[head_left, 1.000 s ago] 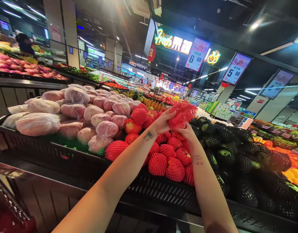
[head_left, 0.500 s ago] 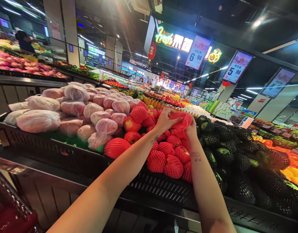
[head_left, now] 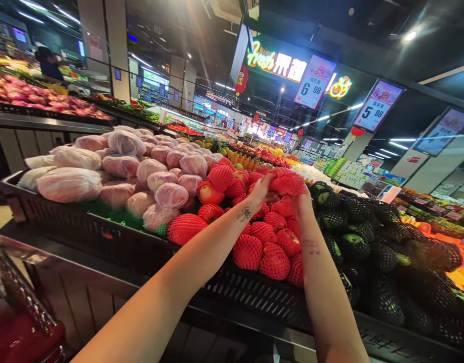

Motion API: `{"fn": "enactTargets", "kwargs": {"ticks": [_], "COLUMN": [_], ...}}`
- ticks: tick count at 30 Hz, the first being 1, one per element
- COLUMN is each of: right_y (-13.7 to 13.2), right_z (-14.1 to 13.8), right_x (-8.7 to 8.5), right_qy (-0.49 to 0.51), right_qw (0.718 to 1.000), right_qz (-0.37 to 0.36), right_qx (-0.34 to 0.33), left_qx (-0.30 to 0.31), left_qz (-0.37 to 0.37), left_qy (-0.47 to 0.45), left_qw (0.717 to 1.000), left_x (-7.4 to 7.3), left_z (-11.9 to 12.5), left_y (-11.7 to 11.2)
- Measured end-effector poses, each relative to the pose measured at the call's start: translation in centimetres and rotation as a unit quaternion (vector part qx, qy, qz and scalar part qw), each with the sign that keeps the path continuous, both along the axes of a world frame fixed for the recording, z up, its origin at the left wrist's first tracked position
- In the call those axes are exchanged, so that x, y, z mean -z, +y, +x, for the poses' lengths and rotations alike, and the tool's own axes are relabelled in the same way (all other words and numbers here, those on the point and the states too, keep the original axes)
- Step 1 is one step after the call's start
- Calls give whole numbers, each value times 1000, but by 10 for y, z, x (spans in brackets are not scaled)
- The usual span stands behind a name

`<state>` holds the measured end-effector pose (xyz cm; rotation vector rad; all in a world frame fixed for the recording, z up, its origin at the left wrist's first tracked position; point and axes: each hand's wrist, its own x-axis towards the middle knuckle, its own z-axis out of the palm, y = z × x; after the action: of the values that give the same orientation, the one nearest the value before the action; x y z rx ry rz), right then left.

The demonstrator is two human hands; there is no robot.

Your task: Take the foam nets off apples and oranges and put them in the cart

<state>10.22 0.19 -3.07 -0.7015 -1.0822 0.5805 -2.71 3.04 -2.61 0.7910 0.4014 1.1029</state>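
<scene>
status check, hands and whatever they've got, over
Left hand and right hand both closed on one red foam net. Held just above the red-netted pile. Black-netted fruit close on the right, nothing blocking.

Black slatted display bin [head_left: 254, 297]: plastic-bagged fruit [head_left: 69, 184] heaped left over green matting [head_left: 114, 216]; red-netted apples [head_left: 273, 262] piled mid; black-netted green fruit [head_left: 368, 237] right. Piles touching.
</scene>
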Motion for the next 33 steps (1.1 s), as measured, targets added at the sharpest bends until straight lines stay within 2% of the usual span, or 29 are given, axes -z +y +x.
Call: {"fn": "enactTargets", "kwargs": {"ticks": [4,7,12,18,21,26,29,33], "right_y": [-13,-27,-42,-39,-36,-25,-25,-34], "right_z": [-8,-7,8,3,-4,-7,-5,-3], "right_x": [-13,-20,-28,-19,-16,-16,-16,-17], "right_qy": [71,124,119,8,-4,103,95,37], "right_qw": [995,984,974,961,961,979,976,970], "right_qz": [-42,-40,-68,-190,-178,-88,-100,-135], "right_qx": [-61,-123,-180,-201,-211,-154,-167,-200], "left_qx": [-7,-19,-12,8,10,37,52,58], "left_qz": [5,6,3,-20,-24,-25,-22,-23], "left_qy": [-27,-55,-103,-165,-191,-151,-140,-182], "left_qw": [1000,998,995,986,981,988,989,981], "left_x": [0,-1,-6,-11,-12,-10,-8,-7], "left_z": [-3,-4,-9,-12,-12,-13,-11,-8], "left_y": [3,4,3,-4,-5,-5,-6,-6]}}
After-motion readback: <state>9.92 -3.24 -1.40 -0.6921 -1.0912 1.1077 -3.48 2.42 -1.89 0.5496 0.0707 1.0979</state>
